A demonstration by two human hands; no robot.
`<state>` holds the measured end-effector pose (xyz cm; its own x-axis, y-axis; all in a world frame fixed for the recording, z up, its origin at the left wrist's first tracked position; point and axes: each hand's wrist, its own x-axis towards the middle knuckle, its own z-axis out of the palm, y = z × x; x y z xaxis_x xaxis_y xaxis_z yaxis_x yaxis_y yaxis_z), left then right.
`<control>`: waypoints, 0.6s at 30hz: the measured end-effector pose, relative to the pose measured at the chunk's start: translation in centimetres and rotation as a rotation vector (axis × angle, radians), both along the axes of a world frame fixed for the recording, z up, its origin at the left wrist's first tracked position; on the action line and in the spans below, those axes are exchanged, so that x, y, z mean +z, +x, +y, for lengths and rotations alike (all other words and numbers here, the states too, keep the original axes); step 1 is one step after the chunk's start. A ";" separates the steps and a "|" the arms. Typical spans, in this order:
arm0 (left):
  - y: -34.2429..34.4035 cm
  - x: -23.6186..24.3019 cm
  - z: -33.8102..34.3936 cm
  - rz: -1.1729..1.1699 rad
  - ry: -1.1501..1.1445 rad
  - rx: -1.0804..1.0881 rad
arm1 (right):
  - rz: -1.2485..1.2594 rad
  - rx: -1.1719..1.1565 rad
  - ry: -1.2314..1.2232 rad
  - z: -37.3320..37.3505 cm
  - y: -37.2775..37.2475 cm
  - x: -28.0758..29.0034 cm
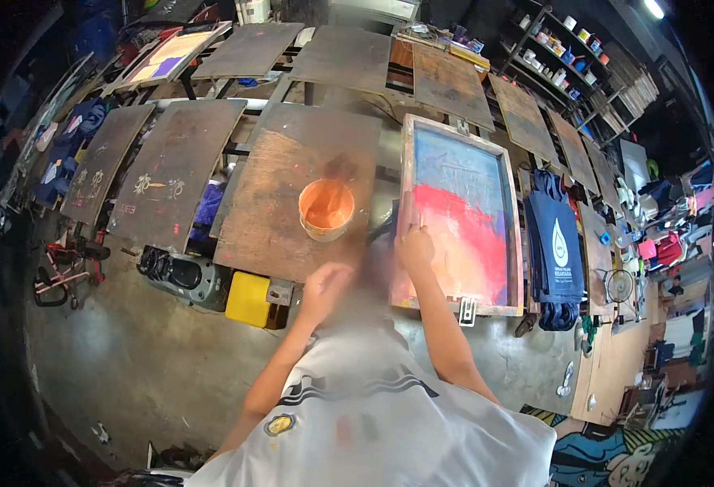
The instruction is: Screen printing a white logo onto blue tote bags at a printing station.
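A wooden-framed printing screen (pixel 462 130) lies flat on a board, its mesh smeared with red, orange and blue ink. My right hand (pixel 414 248) grips the frame's left rail near the lower end. My left hand (pixel 323 286) hovers blurred at the front edge of the neighbouring wooden board (pixel 280 187); its fingers are too blurred to read. On that board stands a round tub of orange ink (pixel 326 209) with a stick in it, a little above and between my hands.
Rows of worn wooden print boards (pixel 170 166) fill the bench. Navy tote bags with a white drop print (pixel 556 243) lie right of the screen. A yellow box (pixel 251 299) and a black machine (pixel 180 273) sit below the boards. Shelves with pots (pixel 564 57) stand at the back right.
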<state>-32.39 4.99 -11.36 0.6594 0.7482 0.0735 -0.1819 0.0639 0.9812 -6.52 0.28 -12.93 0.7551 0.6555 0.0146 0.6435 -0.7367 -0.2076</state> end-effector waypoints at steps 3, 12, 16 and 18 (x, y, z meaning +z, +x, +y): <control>-0.1 -0.6 -0.1 -0.009 -0.067 -0.007 | -0.007 0.027 -0.092 -0.4 -0.7 0.2; 2.5 -1.7 -1.1 0.153 -0.019 -0.217 | -0.306 0.278 -0.122 -2.8 -1.8 -2.4; 3.8 -2.7 -1.7 0.191 0.021 -0.245 | -0.121 0.290 0.027 -3.9 -0.8 -2.2; 4.4 -2.9 -2.1 0.231 0.039 -0.272 | 0.049 0.281 0.189 -4.6 0.3 -2.9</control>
<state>-27.96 2.86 -14.22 0.8367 0.5423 -0.0757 0.0636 0.0411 0.9971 -6.25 -4.37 -15.83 0.5483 0.8270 0.1244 0.8018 -0.4776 -0.3591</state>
